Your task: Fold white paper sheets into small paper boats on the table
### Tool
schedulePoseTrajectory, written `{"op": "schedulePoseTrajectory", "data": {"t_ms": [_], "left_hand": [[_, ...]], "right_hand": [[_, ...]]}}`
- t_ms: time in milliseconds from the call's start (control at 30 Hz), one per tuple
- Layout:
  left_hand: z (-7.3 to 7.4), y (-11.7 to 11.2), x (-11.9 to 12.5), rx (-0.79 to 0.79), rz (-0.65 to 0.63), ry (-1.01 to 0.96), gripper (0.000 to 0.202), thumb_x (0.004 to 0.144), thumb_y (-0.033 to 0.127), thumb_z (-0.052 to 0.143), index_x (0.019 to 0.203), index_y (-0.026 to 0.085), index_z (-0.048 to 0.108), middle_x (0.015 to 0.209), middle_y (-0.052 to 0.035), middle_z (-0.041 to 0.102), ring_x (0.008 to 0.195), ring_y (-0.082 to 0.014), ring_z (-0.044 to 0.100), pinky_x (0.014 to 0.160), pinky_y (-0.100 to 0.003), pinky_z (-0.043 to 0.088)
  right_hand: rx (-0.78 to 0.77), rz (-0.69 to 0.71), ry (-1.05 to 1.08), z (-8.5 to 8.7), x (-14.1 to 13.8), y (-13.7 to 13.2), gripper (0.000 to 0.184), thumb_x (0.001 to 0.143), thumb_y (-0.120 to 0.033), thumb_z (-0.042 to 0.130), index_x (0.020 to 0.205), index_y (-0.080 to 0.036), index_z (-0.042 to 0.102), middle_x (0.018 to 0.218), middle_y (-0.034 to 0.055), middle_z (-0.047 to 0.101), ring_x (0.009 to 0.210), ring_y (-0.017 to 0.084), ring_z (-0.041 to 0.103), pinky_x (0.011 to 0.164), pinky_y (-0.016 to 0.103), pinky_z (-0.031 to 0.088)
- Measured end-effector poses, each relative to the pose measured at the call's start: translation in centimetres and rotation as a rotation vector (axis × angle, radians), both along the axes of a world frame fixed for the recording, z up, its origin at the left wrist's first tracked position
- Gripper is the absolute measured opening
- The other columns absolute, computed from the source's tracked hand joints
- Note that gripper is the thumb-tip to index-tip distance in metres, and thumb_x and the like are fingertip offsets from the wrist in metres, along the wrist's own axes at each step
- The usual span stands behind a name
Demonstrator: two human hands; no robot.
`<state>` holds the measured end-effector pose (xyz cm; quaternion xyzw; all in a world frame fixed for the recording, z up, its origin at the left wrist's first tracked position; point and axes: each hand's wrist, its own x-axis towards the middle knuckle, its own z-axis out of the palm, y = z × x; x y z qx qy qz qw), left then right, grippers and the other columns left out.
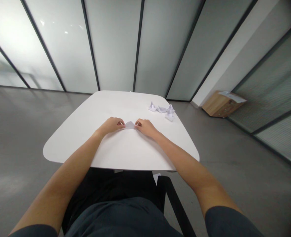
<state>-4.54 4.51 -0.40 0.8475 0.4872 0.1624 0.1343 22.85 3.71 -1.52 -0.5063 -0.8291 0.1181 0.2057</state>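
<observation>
At the middle of the white table [86, 144], a small folded paper piece [130, 125] lies between the person's two hands. The left hand [113, 125] pinches its left end, the right hand [145, 127] its right end, fingers closed on the paper. Toward the table's far right corner sit several folded paper boats [163, 110], well apart from the hands. A cardboard box [221, 103] stands on the floor beyond.

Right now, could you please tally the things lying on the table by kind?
Paper piece pinched between left hand and right hand: 1
Small folded paper shapes at the white table's far right: 4, as best seen
Total: 5
</observation>
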Motion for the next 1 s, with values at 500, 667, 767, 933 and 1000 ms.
{"op": "schedulePoseTrajectory", "data": {"t_ms": [500, 667, 767, 933, 1000], "left_hand": [[-2.0, 0.1, 1.1, 0.123, 0.013, -0.098, 0.036, 0.098, 0.038, 0.057, 0.132, 0.025, 0.059, 0.079, 0.0003, 0.071, 0.072, -0.0211, 0.067, 0.07, -0.031, 0.048], [-1.7, -0.3, 1.6, 0.203, -0.002, -0.042, 0.034, 0.1, 0.036, 0.056, 0.132, 0.027, 0.065, 0.09, -0.0029, 0.072, 0.08, -0.0213, 0.068, 0.08, -0.033, 0.052], [-1.7, -0.2, 1.8, 0.254, -0.059, -0.04, 0.032, 0.101, 0.032, 0.055, 0.125, 0.027, 0.074, 0.109, -0.0074, 0.072, 0.097, -0.0215, 0.07, 0.094, -0.035, 0.054], [-2.0, 0.4, 2.0, 0.254, -0.144, 0.004, 0.032, 0.097, 0.021, 0.054, 0.111, 0.025, 0.083, 0.113, -0.0074, 0.076, 0.106, -0.0224, 0.07, 0.103, -0.035, 0.052], [-2.0, 0.5, 2.1, 0.234, -0.132, -0.005, 0.033, 0.095, 0.019, 0.054, 0.11, 0.025, 0.083, 0.112, -0.0061, 0.078, 0.103, -0.0215, 0.072, 0.101, -0.034, 0.054]], "right_hand": [[0.125, -0.013, -0.026, -1.4, -0.9, 0.4, 0.021, 0.103, -0.028, 0.066, 0.113, -0.024, 0.083, 0.11, 0.0063, 0.081, 0.103, 0.021, 0.072, 0.096, 0.03, 0.049], [0.148, -0.014, -0.096, -1.1, -1.3, 0.2, 0.023, 0.105, -0.029, 0.063, 0.113, -0.024, 0.084, 0.11, 0.0078, 0.079, 0.104, 0.022, 0.071, 0.098, 0.031, 0.048], [0.149, -0.023, -0.1, -0.8, -1.5, -0.1, 0.024, 0.105, -0.029, 0.061, 0.117, -0.025, 0.082, 0.108, 0.0076, 0.078, 0.102, 0.021, 0.07, 0.096, 0.031, 0.048], [0.145, 0.007, -0.103, -0.8, -1.7, 0.0, 0.026, 0.104, -0.023, 0.059, 0.114, -0.027, 0.083, 0.111, 0.0069, 0.077, 0.106, 0.022, 0.069, 0.096, 0.032, 0.049], [0.135, -0.001, -0.107, -0.9, -1.8, 0.1, 0.027, 0.102, -0.02, 0.06, 0.114, -0.027, 0.083, 0.112, 0.0071, 0.077, 0.107, 0.023, 0.069, 0.097, 0.032, 0.049]]}}
